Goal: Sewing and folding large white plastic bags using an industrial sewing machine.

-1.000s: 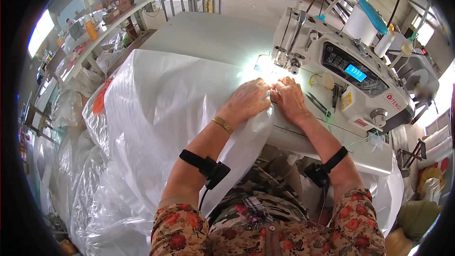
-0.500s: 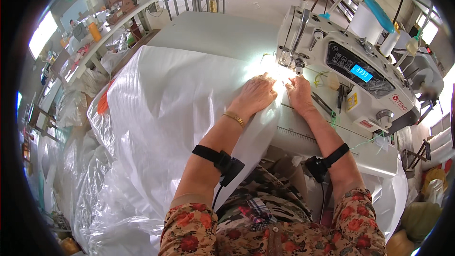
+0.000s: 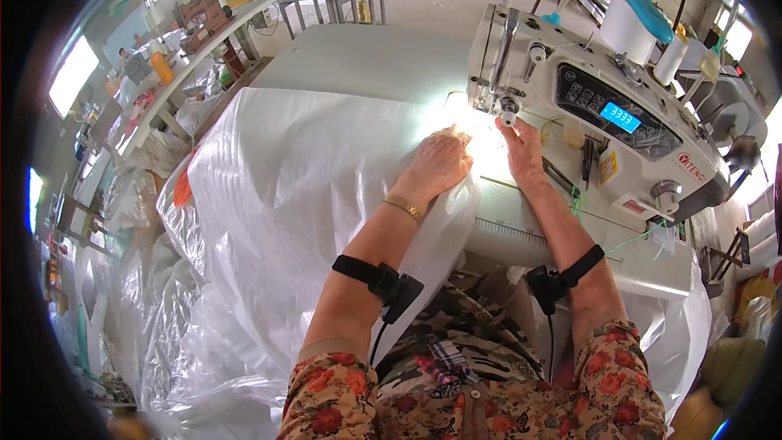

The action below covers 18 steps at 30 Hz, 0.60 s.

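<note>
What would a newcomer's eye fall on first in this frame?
The bright glare under the white sewing machine, upper right, with the left hand and right hand close by. Next, the big white sheet, covering part of the table and draping down at lower left.

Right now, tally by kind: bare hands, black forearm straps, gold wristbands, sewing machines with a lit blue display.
Bare hands: 2
Black forearm straps: 2
Gold wristband: 1
Sewing machine with lit blue display: 1
Total: 6

Sewing workshop, sewing machine (image 3: 599, 102), thread cones (image 3: 626, 34), long workbench (image 3: 213, 43)
</note>
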Motion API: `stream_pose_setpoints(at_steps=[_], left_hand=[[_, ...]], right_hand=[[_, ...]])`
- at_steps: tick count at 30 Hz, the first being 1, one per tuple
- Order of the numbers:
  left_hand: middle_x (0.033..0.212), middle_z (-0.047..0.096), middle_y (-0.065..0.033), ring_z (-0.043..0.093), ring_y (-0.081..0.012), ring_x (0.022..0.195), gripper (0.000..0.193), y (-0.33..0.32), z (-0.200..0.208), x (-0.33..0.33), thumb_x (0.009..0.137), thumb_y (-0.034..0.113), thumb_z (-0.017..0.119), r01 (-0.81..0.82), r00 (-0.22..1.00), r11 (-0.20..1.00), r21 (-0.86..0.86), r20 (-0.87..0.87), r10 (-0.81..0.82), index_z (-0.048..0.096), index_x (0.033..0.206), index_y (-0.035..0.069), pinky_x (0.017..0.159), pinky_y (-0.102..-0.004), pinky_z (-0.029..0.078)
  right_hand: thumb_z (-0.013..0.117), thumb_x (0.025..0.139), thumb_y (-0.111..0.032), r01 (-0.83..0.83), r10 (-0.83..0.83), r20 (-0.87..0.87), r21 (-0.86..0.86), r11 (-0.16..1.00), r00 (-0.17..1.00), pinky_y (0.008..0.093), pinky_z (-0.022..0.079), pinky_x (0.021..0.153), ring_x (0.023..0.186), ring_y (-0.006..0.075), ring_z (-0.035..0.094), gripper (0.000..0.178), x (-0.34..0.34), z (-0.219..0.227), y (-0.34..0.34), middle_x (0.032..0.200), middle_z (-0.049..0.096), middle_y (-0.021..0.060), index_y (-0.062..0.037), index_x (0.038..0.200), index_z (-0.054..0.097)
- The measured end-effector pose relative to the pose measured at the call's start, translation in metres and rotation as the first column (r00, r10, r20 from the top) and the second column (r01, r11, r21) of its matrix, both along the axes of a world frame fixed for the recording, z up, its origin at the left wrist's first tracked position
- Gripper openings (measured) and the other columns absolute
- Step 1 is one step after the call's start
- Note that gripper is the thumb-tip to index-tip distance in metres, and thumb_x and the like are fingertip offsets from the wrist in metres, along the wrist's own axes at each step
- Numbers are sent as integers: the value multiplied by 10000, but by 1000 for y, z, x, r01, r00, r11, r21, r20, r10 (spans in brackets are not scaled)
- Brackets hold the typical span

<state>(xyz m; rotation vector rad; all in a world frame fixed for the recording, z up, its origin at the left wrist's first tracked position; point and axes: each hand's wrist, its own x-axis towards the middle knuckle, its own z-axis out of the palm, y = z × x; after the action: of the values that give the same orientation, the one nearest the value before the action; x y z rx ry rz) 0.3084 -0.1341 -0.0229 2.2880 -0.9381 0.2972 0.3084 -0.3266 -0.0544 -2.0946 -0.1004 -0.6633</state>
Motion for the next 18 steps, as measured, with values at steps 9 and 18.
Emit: stream_pose_setpoints(at_steps=[9,18], left_hand=[[988,582,-217,567,-374,996,276,15,3,-23,772,51,460,24,1000,999,41,-16,-23,586,995,-54,906,-442,455],[1049,603,-242,572,-383,1045,333,4,3,-9,780,74,476,-19,999,998,57,-39,21,602,1056,-63,943,-442,449]], right_hand=[[599,928,-177,-72,78,-54,110,991,995,324,402,571,623,150,391,230,-5,9,1,646,513,140,46,982,622],[602,934,-221,16,-13,-168,14,1000,986,355,466,653,659,212,560,282,-13,23,10,759,631,212,23,1070,638]])
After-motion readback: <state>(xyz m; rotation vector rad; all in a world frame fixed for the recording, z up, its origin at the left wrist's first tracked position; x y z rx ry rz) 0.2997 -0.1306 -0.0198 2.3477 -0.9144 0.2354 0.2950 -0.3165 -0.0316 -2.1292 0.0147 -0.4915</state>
